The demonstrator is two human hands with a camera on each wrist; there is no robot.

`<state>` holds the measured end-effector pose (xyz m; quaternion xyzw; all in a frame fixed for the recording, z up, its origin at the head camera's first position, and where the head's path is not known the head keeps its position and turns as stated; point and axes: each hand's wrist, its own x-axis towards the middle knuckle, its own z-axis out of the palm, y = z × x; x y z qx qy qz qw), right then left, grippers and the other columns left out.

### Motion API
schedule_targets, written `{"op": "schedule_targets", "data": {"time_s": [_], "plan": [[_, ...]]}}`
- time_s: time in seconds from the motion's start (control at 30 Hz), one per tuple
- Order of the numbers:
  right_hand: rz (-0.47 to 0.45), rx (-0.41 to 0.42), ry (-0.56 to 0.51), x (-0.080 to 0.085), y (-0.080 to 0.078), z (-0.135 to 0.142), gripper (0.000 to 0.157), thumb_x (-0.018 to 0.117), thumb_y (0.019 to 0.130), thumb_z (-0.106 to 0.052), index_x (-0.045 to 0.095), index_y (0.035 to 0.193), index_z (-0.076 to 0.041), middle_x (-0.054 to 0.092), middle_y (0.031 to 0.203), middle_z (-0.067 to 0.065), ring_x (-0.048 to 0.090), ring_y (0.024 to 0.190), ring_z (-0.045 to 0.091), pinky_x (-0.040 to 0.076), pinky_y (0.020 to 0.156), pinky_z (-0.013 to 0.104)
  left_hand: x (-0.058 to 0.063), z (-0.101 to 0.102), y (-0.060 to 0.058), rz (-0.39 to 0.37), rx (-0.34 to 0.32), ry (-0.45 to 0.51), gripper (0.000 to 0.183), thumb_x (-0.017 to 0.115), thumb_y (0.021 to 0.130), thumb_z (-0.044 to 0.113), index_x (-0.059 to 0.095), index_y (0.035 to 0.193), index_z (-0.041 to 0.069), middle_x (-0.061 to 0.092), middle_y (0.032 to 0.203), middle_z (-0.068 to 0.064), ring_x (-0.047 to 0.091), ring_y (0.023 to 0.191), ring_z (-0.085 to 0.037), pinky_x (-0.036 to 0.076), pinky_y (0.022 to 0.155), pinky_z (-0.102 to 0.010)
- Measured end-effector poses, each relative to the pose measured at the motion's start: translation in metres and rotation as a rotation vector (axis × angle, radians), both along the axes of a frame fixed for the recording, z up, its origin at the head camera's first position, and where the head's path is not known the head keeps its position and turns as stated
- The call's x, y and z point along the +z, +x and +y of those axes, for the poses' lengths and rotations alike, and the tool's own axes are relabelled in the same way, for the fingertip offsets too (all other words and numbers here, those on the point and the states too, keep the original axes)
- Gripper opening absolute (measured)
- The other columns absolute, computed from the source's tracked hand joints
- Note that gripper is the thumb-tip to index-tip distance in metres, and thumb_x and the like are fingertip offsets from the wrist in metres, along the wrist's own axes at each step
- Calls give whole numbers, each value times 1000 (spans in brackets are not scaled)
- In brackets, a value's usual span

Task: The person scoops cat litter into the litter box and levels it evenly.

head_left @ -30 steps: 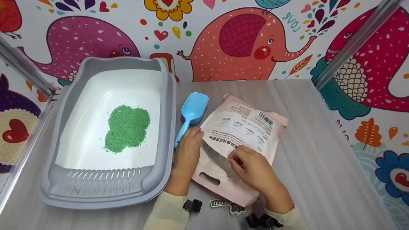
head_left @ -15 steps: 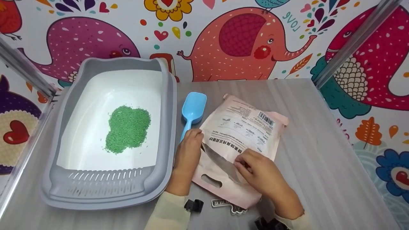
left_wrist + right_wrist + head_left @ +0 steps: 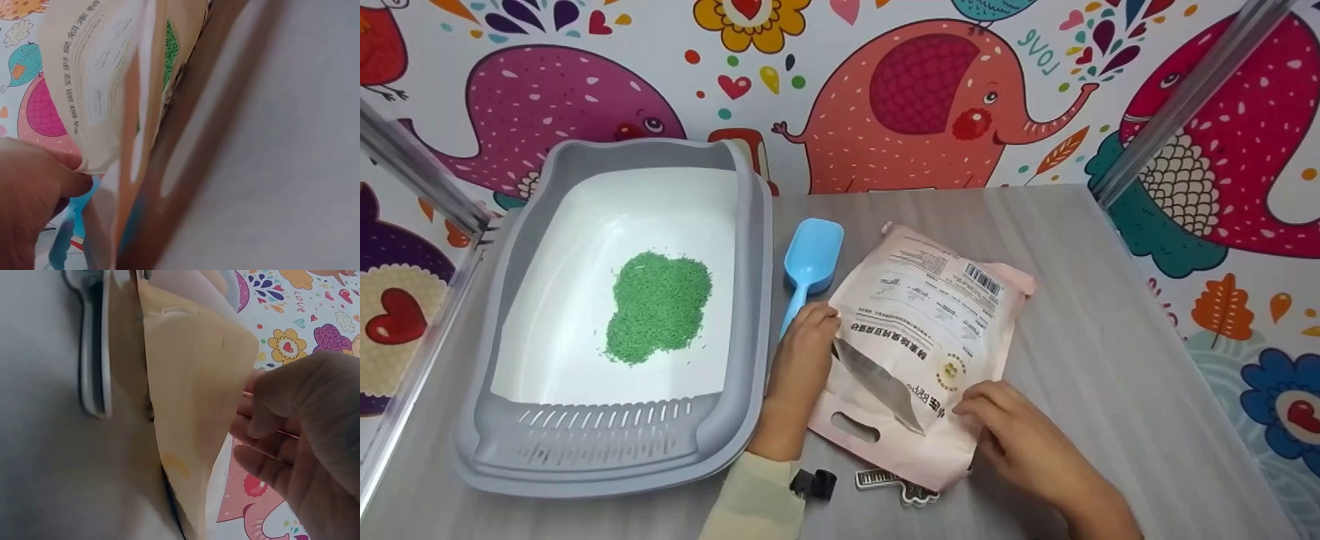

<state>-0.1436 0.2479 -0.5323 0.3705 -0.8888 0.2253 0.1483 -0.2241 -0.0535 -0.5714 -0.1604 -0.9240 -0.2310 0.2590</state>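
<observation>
A pale pink cat litter bag (image 3: 877,315) lies flat in the head view, its slit mouth gaping near the handle hole. My left hand (image 3: 804,356) pinches the bag's left edge beside that slit; in the left wrist view, thumb and fingers meet on the edge. Green granules (image 3: 171,53) show inside the bag. My right hand (image 3: 1020,442) is at the bag's lower right edge, fingers loosely bent. In the right wrist view its thumb and fingers are apart, with the fingertips near or touching the bag edge; contact is unclear.
A grey litter box (image 3: 754,300) with a green litter heap (image 3: 660,307) stands left. A blue scoop (image 3: 814,251) lies between box and bag, its handle end partly hidden by my left hand. A silver-edged, comb-patterned object (image 3: 919,493) lies partly under the bag. Printed walls edge the table.
My right hand has left the slit's right side and moved right and down to the bag's edge, uncovering more printing. My left hand stays at the left edge.
</observation>
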Motion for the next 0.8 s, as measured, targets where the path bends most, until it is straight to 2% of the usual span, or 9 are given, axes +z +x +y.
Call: {"op": "schedule_targets", "data": {"time_s": [0.23, 0.47, 0.63, 0.8], "plan": [[-14, 13, 50, -4, -1, 3, 48, 75, 62, 12, 66, 101, -14, 63, 110, -7, 57, 101, 13, 42, 91, 20, -1, -1, -1, -51, 45, 13, 24, 70, 84, -14, 79, 102, -1, 75, 111, -9, 67, 115, -25, 55, 103, -32], [-107, 18, 102, -10, 0, 4, 59, 84, 60, 2, 66, 112, -17, 61, 117, -9, 55, 107, 11, 42, 94, 21, -1, -1, -1, -51, 71, 8, 21, 69, 85, -12, 79, 98, 0, 76, 109, -10, 68, 112, -26, 56, 102, -33], [-61, 11, 50, -17, -8, 4, 48, 89, 59, 7, 65, 94, -17, 62, 99, -10, 55, 94, 9, 42, 85, 18, -4, -2, -3, -51, 62, 8, 21, 67, 85, -11, 79, 97, 1, 77, 107, -10, 69, 110, -26, 55, 102, -33], [-45, 46, -15, -23, -16, 11, 53, 83, 54, 19, 60, 85, -17, 61, 89, -10, 55, 86, 9, 43, 77, 18, -6, -4, -2, -58, 76, 15, 21, 67, 83, -12, 79, 94, 2, 78, 104, -8, 69, 107, -25, 56, 99, -33]]}}
